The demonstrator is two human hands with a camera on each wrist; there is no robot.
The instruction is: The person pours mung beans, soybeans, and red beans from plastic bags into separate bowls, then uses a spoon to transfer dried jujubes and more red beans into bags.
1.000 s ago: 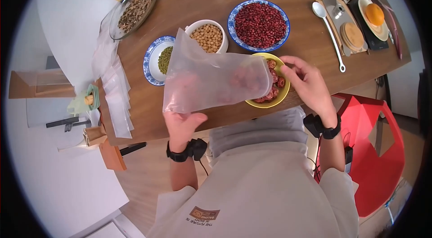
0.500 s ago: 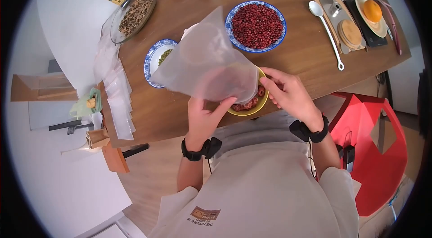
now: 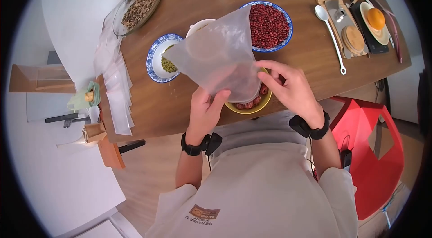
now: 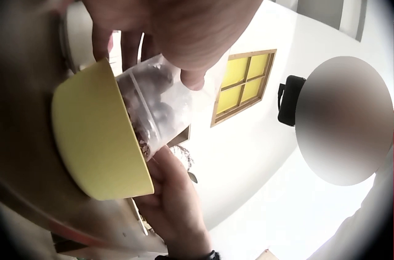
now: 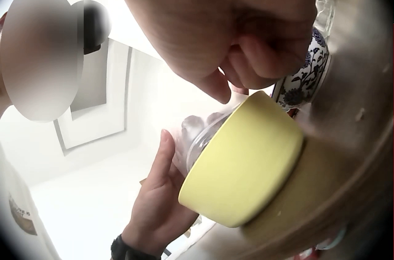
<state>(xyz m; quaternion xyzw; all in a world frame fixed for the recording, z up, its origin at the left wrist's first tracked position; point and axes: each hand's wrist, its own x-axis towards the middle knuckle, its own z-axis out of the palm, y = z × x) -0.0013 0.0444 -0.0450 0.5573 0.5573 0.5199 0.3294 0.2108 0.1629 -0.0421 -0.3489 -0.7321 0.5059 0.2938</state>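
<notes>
A translucent plastic bag [image 3: 218, 42] spreads over the yellow bowl [image 3: 250, 110], its mouth low at the bowl's rim. Dried red date slices [image 3: 252, 102] show below the bag's edge. My left hand [image 3: 204, 114] holds the bag from the near side, thumb on top and fingers beneath. On the other side my right hand [image 3: 290, 87] pinches the bag's edge between thumb and index finger, close over the rim. In the left wrist view the bag's mouth [image 4: 148, 109] stands at the bowl's opening, dark shapes showing through the film.
Behind the bag stand a blue-and-white bowl of red beans [image 3: 270, 26], a white cup [image 3: 198, 25] and a plate with green beans [image 3: 155, 60]. Flat plastic bags [image 3: 118, 103] lie at the left edge. At right are a white spoon [image 3: 330, 35] and a cutting board [image 3: 321, 2].
My left hand has moved right to the bowl, and the bag has swung up and right over the red beans. My right hand went from the bowl's rim to the bag's edge; the bowl shifted left.
</notes>
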